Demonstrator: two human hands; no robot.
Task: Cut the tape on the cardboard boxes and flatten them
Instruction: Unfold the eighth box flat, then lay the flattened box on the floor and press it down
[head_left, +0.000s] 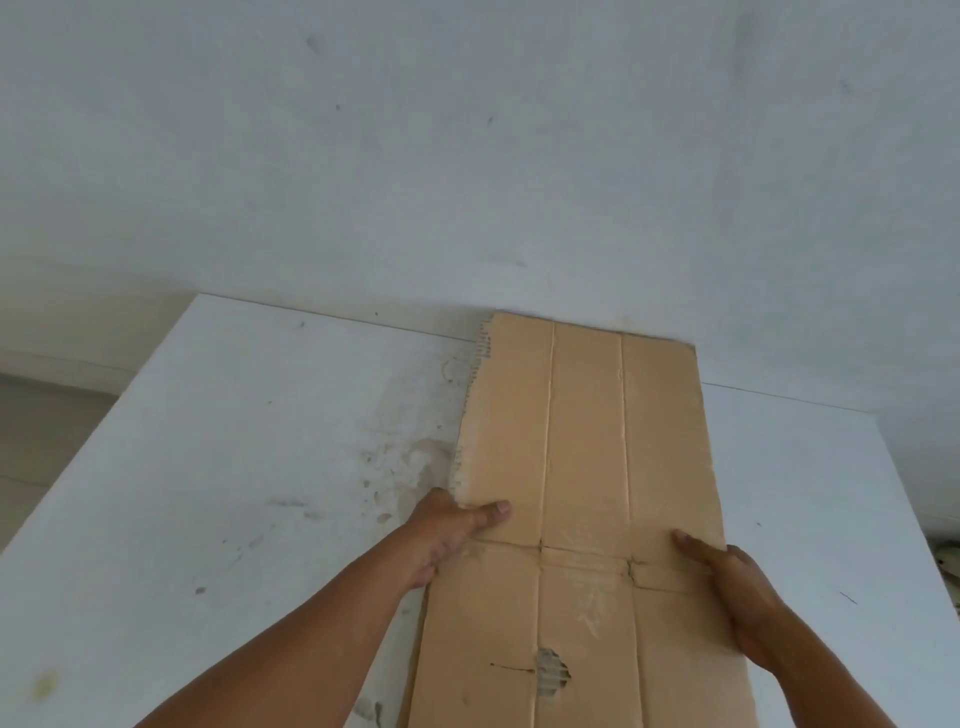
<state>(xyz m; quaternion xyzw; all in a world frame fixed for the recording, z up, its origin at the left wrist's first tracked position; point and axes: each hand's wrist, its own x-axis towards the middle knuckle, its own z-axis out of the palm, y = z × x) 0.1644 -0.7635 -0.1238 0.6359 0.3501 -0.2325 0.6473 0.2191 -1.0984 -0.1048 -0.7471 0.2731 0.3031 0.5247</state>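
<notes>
Left hand (451, 536) and right hand (744, 605) pinch opposite edges of flat, creased, torn cardboard (582, 441)

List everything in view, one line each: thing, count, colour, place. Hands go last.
flattened cardboard: one, brown, lying on the table, far end at the wall
torn hole: one, grey-brown, in the cardboard's near part
table: one, white with stains, under the cardboard
wall: one, white, behind the table
left hand: one, holds the cardboard's left edge, thumb on top
right hand: one, holds the cardboard's right edge, thumb on top
</notes>
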